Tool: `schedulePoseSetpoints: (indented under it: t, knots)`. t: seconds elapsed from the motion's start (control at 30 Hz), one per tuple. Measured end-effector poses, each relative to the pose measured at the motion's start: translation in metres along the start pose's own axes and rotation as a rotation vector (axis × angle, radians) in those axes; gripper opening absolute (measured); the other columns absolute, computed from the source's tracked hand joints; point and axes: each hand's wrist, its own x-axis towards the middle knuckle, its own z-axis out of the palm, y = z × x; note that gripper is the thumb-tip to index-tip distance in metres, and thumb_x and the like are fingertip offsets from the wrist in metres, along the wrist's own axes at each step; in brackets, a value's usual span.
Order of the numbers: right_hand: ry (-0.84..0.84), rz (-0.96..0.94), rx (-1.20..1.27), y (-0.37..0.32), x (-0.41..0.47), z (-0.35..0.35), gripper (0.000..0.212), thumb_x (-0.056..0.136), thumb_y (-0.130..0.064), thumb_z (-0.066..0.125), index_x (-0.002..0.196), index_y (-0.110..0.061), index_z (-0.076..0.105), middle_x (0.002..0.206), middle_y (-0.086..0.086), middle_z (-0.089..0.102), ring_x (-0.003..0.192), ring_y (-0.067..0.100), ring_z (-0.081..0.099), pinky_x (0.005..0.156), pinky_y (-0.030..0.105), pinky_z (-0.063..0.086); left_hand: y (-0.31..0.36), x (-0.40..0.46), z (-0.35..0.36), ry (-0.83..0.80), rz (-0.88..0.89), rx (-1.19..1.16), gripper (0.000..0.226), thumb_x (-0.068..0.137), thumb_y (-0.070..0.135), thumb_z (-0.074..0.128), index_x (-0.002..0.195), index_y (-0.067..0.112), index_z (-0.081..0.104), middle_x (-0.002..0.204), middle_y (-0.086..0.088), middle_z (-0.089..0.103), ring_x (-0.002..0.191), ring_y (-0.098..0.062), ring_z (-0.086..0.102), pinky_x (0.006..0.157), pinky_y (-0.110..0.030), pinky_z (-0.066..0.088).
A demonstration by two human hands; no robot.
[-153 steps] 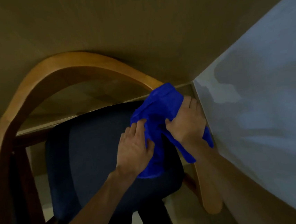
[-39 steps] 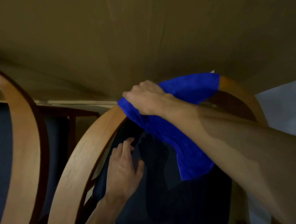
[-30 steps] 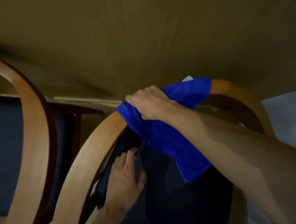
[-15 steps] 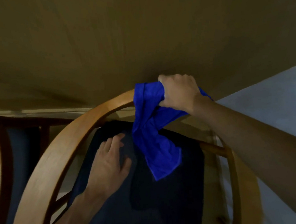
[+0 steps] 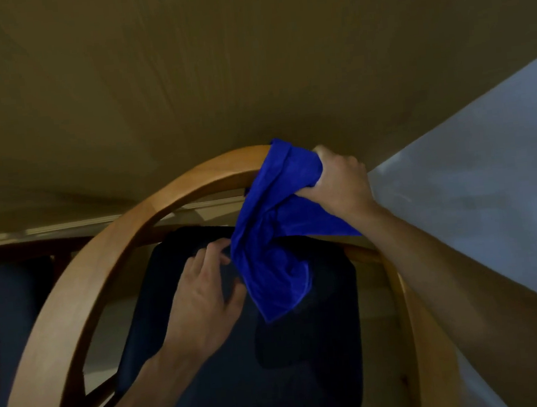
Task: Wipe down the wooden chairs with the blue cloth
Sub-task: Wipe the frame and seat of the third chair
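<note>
- The right hand (image 5: pixel 341 186) grips the blue cloth (image 5: pixel 273 235) at the top of the wooden chair (image 5: pixel 108 261), with its fingers curled round a bunched fold of the fabric.
- The cloth is draped over the curved wooden rail (image 5: pixel 193 184) right of the arch's highest point, close under the far tabletop (image 5: pixel 215 70).
- From that grip the cloth hangs down in loose folds in front of the chair's dark seat cushion (image 5: pixel 276 366), and its lower tip ends over the cushion.
- A second flap of cloth spreads to the right beneath the right wrist.
- The left hand (image 5: pixel 204 304) reaches up from the near side, inside the loop of the rail, with its back to the camera.
- Its fingers (image 5: pixel 213 254) are loosely bent, and their tips meet the left edge of the hanging cloth; whether they pinch the fabric or only touch it cannot be told.
- The rail sweeps from the near left corner up and over to the right, then down the right side behind the right forearm.
- A dark crosspiece of the chair frame runs low on the left, under the rail.
- At the far left a second chair (image 5: pixel 13 293) shows a dark wooden bar and a bluish cushion.
- A pale wall (image 5: pixel 489 198) fills the right side of the view, just beside the right arm.
</note>
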Motion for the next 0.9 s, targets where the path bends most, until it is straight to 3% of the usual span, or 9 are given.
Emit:
schedulePoseSetpoints:
  t: [0.1,0.27,0.33,0.5,0.6,0.7,0.77,0.83,0.9]
  knots:
    - [0.027,0.099,0.047,0.016,-0.014,0.008,0.064,0.071,-0.064,0.073,0.111,-0.018,0.055,0.087,-0.007,0.057,0.076,0.010,0.051,0.065,0.030,0.044,0.005,-0.003,0.009,-0.014,-0.017,-0.019,0.065,0.082,0.037,0.059,0.141,0.030,0.032,0.120,0.014,0.047,0.109,0.002,0.038,0.091,-0.025,0.039]
    - [0.080,0.263,0.041,0.040,-0.041,0.019,0.059,0.068,-0.062,0.078,0.099,-0.016,0.057,0.081,-0.004,0.056,0.077,0.016,0.056,0.063,0.031,0.044,0.020,0.000,0.031,-0.045,0.020,-0.019,0.062,0.086,0.030,0.064,0.139,0.028,0.033,0.117,0.012,0.050,0.104,0.002,0.040,0.089,-0.020,0.035]
    - [0.044,0.329,0.026,0.050,-0.054,0.021,0.053,0.070,-0.054,0.080,0.099,-0.015,0.059,0.085,0.000,0.061,0.082,0.021,0.063,0.064,0.031,0.047,0.028,0.004,0.038,-0.059,0.045,-0.017,0.060,0.087,0.029,0.064,0.138,0.028,0.033,0.116,0.012,0.050,0.103,0.000,0.041,0.089,-0.021,0.038]
    - [-0.072,0.444,-0.041,0.076,-0.088,0.020,0.033,0.082,-0.043,0.074,0.091,-0.016,0.057,0.076,-0.003,0.053,0.078,0.023,0.065,0.061,0.031,0.048,0.049,0.014,0.050,-0.075,0.107,-0.005,0.058,0.085,0.025,0.063,0.136,0.025,0.036,0.115,0.009,0.052,0.102,-0.006,0.045,0.087,-0.025,0.041]
    - [-0.101,0.526,-0.006,0.086,-0.112,0.015,0.034,0.082,-0.044,0.072,0.090,-0.014,0.057,0.081,0.003,0.062,0.078,0.026,0.065,0.068,0.037,0.054,0.065,0.019,0.058,-0.107,0.150,0.025,0.055,0.086,0.022,0.062,0.135,0.020,0.039,0.113,0.006,0.053,0.098,-0.011,0.048,0.087,-0.031,0.047]
    - [-0.109,0.601,0.034,0.091,-0.138,0.011,0.039,0.081,-0.046,0.070,0.097,-0.015,0.054,0.081,0.000,0.056,0.077,0.025,0.061,0.069,0.035,0.051,0.080,0.022,0.068,-0.151,0.185,0.047,0.056,0.085,0.022,0.061,0.136,0.019,0.038,0.116,0.004,0.053,0.100,-0.013,0.048,0.090,-0.033,0.046]
    - [-0.047,0.645,0.082,0.093,-0.157,0.011,0.042,0.080,-0.045,0.070,0.101,-0.014,0.051,0.081,-0.003,0.051,0.075,0.023,0.057,0.065,0.032,0.043,0.092,0.024,0.076,-0.172,0.225,0.084,0.057,0.086,0.024,0.061,0.137,0.019,0.038,0.122,0.001,0.053,0.106,-0.016,0.049,0.094,-0.035,0.044]
    - [-0.012,0.695,0.118,0.096,-0.178,0.011,0.048,0.077,-0.047,0.071,0.105,-0.015,0.048,0.085,-0.005,0.050,0.074,0.019,0.054,0.064,0.031,0.041,0.100,0.026,0.087,-0.199,0.253,0.196,0.062,0.086,0.033,0.059,0.142,0.022,0.035,0.136,-0.002,0.045,0.125,-0.023,0.042,0.104,-0.040,0.037]
    - [-0.009,0.750,0.146,0.099,-0.202,0.013,0.055,0.072,-0.050,0.073,0.107,-0.016,0.046,0.089,-0.006,0.051,0.076,0.017,0.055,0.063,0.031,0.044,0.106,0.028,0.098,-0.266,0.250,0.360,0.072,0.086,0.049,0.054,0.149,0.032,0.024,0.155,-0.004,0.020,0.145,-0.030,0.012,0.116,-0.047,0.018]
